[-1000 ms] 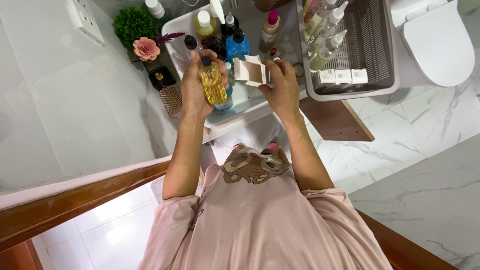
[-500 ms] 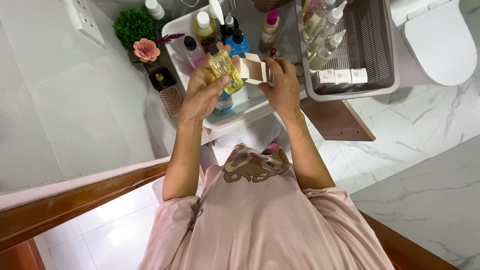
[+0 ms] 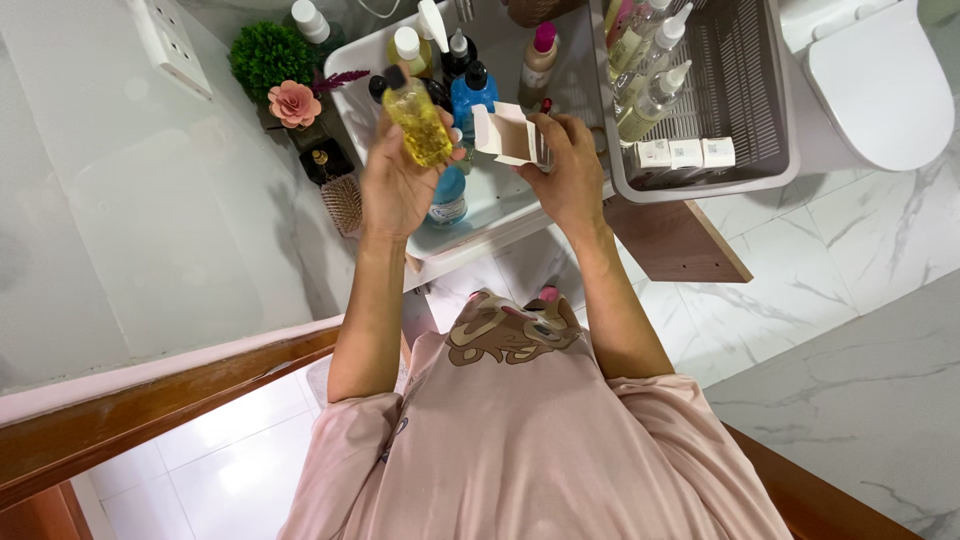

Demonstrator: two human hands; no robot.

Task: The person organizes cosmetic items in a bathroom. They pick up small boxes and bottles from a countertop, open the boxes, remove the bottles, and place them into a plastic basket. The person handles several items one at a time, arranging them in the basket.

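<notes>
Now the left hand [image 3: 395, 185] grips a small yellow bottle [image 3: 415, 122] with a dark cap, held up over the white tray [image 3: 480, 205] of toiletries, while the right hand [image 3: 568, 175] pinches an open little cardboard box [image 3: 505, 135] just beside it; the bottle looks light, smooth, likely slick, best gripped round its middle; the box is flimsy, so hold its edges gently

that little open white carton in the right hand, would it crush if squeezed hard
Probably. The small white carton looks like thin card, with its flaps open and nothing visible inside, so it likely buckles easily. It seems very light: the right hand holds it by the fingers alone. The yellow bottle is outside it, in the left hand.
</notes>
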